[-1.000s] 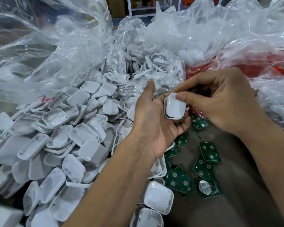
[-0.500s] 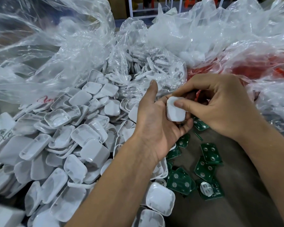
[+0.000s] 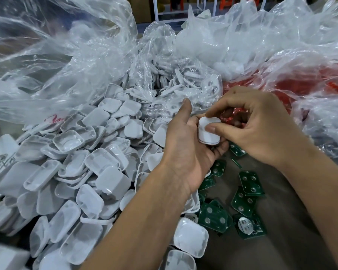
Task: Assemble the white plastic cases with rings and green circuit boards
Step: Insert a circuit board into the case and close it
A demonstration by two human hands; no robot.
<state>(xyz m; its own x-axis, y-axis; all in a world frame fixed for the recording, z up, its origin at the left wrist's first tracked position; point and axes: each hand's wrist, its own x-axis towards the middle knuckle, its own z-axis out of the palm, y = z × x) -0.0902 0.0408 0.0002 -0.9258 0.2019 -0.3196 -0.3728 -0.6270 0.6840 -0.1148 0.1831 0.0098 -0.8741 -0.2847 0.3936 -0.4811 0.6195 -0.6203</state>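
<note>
The left hand [image 3: 185, 151] cups a white plastic case [image 3: 209, 133], its fingers mostly hidden beneath; the right hand [image 3: 261, 129] pinches the case's top; green circuit boards [image 3: 244, 193] lie below on the tabletop's bare patch [image 3: 281, 250].

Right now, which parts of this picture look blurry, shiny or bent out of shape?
Head view: the clear plastic bags catch bright glare; the near-left edge of the white case pile smears into blur; the wide lens stretches both forearms toward the corners; the white case between the left hand and right hand stays sharp.
</note>
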